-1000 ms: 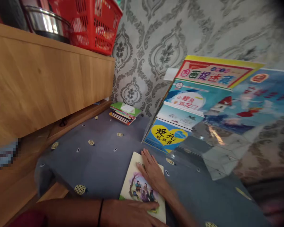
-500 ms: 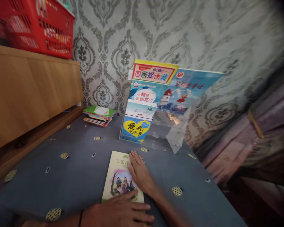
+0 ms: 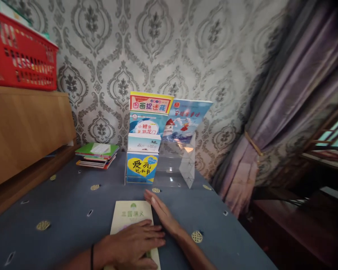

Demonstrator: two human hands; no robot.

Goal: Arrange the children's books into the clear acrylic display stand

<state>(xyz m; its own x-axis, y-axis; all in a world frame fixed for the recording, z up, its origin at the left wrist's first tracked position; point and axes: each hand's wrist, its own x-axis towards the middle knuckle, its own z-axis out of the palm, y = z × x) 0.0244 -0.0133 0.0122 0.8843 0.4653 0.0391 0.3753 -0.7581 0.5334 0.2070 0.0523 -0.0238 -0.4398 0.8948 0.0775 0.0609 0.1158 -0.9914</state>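
Hands first. Left hand (image 3: 136, 240) palm down across the cream book (image 3: 133, 214), fingers slightly parted, straight, pointing right, tips past its right edge; pressing or resting, not gripping. Book flat on the table, long axis running away from the person, toward the rack. Right hand (image 3: 163, 217) at the book's upper right edge, fingers extended together, nothing grasped; touching or just beside, can't tell. Left is nearer, being on top.

Materials, from the left: red plastic lattice basket (image 3: 28, 80) on a smooth wood-grain cabinet (image 3: 28, 123). Uneven stack of thin books (image 3: 97, 159), green cover uppermost. Dull blue-grey cloth (image 3: 64, 202), yellow pineapple-like prints. Transparent, glossy rack (image 3: 187, 170), faceted side panel, bright covers tiered upright, leaning back. Damask-patterned wallpaper (image 3: 154, 41) behind. Far right, soft mauve curtain (image 3: 259, 120), gathered by a tan tie (image 3: 253, 143).
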